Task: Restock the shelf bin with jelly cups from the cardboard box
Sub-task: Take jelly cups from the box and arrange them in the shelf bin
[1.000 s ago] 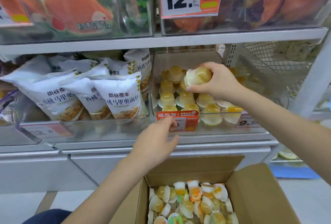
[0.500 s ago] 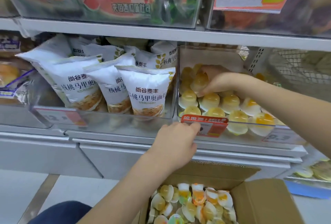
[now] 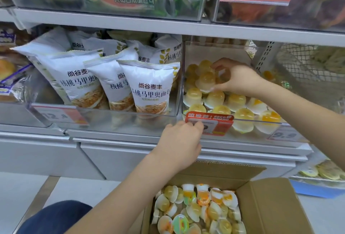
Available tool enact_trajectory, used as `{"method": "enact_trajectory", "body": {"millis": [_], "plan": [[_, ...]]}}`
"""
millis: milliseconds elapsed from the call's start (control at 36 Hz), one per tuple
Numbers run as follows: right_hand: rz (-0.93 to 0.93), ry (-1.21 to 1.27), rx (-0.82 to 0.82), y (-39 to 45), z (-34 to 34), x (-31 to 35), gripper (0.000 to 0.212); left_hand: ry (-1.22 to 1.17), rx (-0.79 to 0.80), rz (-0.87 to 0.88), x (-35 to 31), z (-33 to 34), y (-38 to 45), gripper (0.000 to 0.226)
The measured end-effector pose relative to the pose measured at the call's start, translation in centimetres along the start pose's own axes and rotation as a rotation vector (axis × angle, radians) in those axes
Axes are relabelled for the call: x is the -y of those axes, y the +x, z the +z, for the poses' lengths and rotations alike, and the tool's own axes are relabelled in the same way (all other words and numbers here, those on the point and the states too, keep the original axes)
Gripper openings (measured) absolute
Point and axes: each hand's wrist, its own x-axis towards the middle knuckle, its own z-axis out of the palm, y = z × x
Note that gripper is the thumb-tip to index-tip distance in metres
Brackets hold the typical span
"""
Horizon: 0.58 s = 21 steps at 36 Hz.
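Observation:
A clear shelf bin (image 3: 261,121) on the middle shelf holds several yellow jelly cups (image 3: 214,99) laid dome up. Reaching into the bin, my right hand (image 3: 240,80) pinches one jelly cup (image 3: 206,80) between thumb and fingers, on top of the pile toward the back left. My left hand (image 3: 179,140) grips the bin's front rim, its fingers curled over the edge beside the red label (image 3: 214,121). Below stands the open cardboard box (image 3: 270,205), filled with several more jelly cups (image 3: 197,211).
White bread bags (image 3: 149,88) fill the bin to the left. The upper shelf board (image 3: 112,26) hangs close above both bins. A wire basket (image 3: 308,69) sits to the right. My knee in blue cloth (image 3: 56,217) is at the bottom left, beside the box.
My right hand carried the jelly cup from in front of the bin down into it, onto the pile. My left hand closed on the bin's front rim. The view has shifted left and closer.

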Motion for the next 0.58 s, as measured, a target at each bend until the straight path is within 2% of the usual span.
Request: {"method": "enact_trajectory", "body": {"millis": [83, 167, 250, 333, 417, 500, 583], "plan": [[-0.001, 0.092, -0.172, -4.4, -0.6, -0.4, 0.048, 0.014, 0.029, 0.001, -0.3, 0.2, -0.2, 0.026], [-0.026, 0.272, -0.278, -10.1, -0.5, -0.6, 0.032, 0.013, 0.073, 0.019, -0.9, 0.8, -0.7, 0.028], [-0.06, 0.373, -0.318, -15.4, 0.6, -1.3, 0.028, 0.0, 0.154, 0.022, -1.3, 2.3, -1.7, 0.025], [-0.033, 0.402, -0.293, -19.6, 3.0, -2.7, 0.027, 0.008, 0.286, 0.034, -1.8, 4.8, -2.8, 0.025], [0.053, 0.376, -0.124, -22.5, 6.6, -4.7, 0.027, -0.012, 0.443, 0.017, -2.2, 8.4, -3.9, 0.025], [0.121, 0.258, 0.168, -24.2, 10.7, -7.0, 0.033, -0.011, 0.615, -0.021, -2.0, 12.5, -5.3, 0.023], [0.242, 0.209, 0.408, -25.4, 14.8, -9.4, 0.029, -0.029, 0.744, -0.076, -1.7, 16.2, -6.4, 0.025]]}}
